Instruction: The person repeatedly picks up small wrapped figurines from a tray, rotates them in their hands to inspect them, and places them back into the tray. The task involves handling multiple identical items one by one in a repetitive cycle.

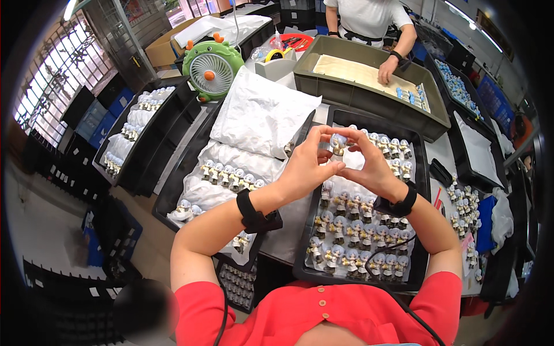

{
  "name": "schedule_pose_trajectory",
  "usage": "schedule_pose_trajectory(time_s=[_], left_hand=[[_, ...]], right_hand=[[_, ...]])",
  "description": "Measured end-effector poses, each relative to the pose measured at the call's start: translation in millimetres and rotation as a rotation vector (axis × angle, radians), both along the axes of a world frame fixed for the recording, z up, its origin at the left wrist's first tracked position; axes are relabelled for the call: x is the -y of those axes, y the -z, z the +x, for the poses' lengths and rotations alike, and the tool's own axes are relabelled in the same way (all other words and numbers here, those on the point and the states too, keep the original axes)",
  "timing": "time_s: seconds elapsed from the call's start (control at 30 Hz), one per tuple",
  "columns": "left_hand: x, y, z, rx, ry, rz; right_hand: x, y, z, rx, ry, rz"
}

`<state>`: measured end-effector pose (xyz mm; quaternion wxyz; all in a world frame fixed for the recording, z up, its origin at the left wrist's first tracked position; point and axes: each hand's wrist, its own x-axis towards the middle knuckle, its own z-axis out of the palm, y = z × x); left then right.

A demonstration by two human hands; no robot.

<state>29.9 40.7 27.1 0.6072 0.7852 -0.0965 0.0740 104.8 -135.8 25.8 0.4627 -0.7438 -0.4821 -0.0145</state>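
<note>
A small figurine (338,144) with pale blue-grey hair and a light body is held up between my two hands, above the black tray on the right. My left hand (309,163) grips it with thumb and fingers from the left. On its other side my right hand (372,167) curves round, fingertips at the figurine and the thumbs close together. Below, rows of like figurines (360,230) stand on white lining in the black tray (424,173). To the left, another black tray (167,202) holds more figurines (231,175) among white padding sheets (254,115).
A green animal-shaped fan (210,72) stands behind the left tray. Across the table a person in white (372,20) reaches into an olive bin (369,89) with small blue pieces. More figurines (464,207) crowd the right side. A dark cable (375,254) crosses the right tray.
</note>
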Motion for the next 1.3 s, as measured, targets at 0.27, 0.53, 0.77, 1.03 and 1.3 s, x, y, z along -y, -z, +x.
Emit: schedule_pose_trajectory(time_s=[0.27,0.53,0.77,1.03,1.3], left_hand=[[10,14,-22,-0.118,-0.011,-0.297],[6,12,-35,-0.354,0.050,-0.659],[5,21,-31,-0.332,-0.002,-0.615],[15,37,-33,-0.362,0.050,-0.659],[16,30,-31,-0.351,0.341,-0.869]], right_hand=[[10,22,-17,0.003,-0.047,0.097],[13,23,-19,-0.115,-0.110,0.067],[13,32,-13,-0.144,-0.099,0.064],[9,25,-22,0.143,-0.038,0.175],[2,25,-31,0.022,-0.073,0.232]])
